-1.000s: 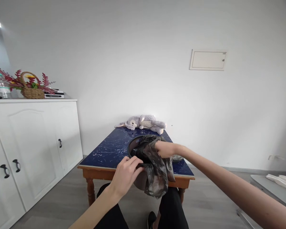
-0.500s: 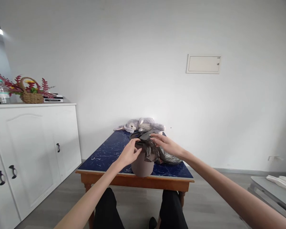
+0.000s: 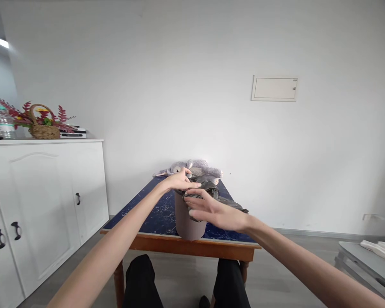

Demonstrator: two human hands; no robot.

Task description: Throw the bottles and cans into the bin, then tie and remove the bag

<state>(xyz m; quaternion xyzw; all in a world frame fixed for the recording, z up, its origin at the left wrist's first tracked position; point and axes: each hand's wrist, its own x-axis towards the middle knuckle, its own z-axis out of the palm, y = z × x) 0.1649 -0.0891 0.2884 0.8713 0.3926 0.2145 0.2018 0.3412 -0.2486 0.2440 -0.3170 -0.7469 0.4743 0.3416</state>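
Observation:
A greyish-brown trash can (image 3: 190, 226) stands near the front edge of the blue marbled table (image 3: 162, 211). Black plastic bag (image 3: 208, 185) film is bunched over its mouth and hangs over the right side. My left hand (image 3: 179, 179) is over the rim at the left and far side, thumb and fingers stretched apart beside the plastic. In front of the can's upper right, my right hand (image 3: 213, 209) has its fingers extended against the hanging bag, partly hiding it. More dark plastic (image 3: 232, 204) lies on the table to the right of the can.
A grey plush rabbit (image 3: 200, 168) lies at the table's far end by the wall. To the left stands a white cabinet (image 3: 48, 205) with a flower basket (image 3: 45, 130) and a bottle (image 3: 4, 123) on top. A grey stand (image 3: 365, 256) with white cloth is at right.
My left hand has moved away from me, to the can's far left rim. My right hand has come down and nearer, in front of the can. The bag's hanging front part has shifted.

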